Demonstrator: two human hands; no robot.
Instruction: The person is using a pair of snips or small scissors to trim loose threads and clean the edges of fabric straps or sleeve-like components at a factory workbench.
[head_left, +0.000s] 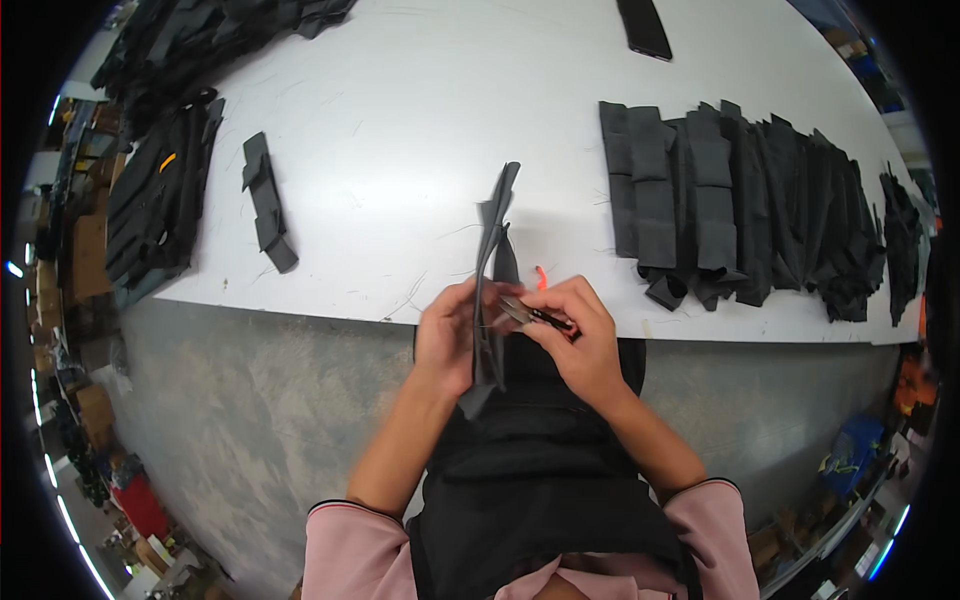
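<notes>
My left hand (pixel 442 338) is closed around a folded strip of black fabric (pixel 492 232), held upright at the table's near edge. The strip's top end points away from me, and its lower end hangs over my black apron. In my right hand (pixel 585 345) is a pair of small thread snips (pixel 548 319) with dark handles. Their metal blades are tilted toward the fabric beside my left fingers. Motion blur and the fabric hide whether the blades touch it. A small orange-red piece (pixel 541 277) shows just beyond my right fingers.
On the white table (pixel 400 130), many black fabric strips (pixel 715 190) lie in a row at right. One separate strip (pixel 267 203) lies left, near stacked black fabric pieces (pixel 165 195). More black fabric (pixel 220 35) is heaped far left. A black phone (pixel 645 28) lies at the back. Loose threads are scattered about.
</notes>
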